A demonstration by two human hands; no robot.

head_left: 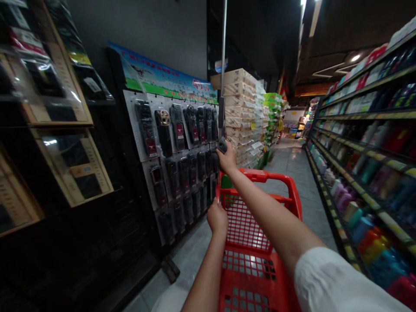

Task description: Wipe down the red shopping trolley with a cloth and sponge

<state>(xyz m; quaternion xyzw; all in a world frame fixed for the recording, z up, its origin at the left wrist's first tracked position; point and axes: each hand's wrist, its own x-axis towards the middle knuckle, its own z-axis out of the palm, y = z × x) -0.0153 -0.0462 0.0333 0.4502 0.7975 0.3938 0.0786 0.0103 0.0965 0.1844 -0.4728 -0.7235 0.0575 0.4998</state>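
My right hand (228,157) is closed round the dark grey grip of a long, thin metal pole (224,56). The pole stands nearly upright and runs out of the top of the view. Lower down and in line with it, my left hand (217,218) is also closed, seemingly round the lower pole, though the fingers hide most of what is in it. Just right of both hands is a red plastic shopping cart (294,195) with a grid basket, under my right forearm. The pole's lower end is hidden.
On the left, a display board (169,86) carries rows of packaged belts (177,128), with boxed goods (76,169) hanging nearer. Stacked cartons (238,106) stand ahead, with green packs (273,112) behind. Along the right run shelves (364,115) of bottles. A tiled aisle (286,158) leads away between.
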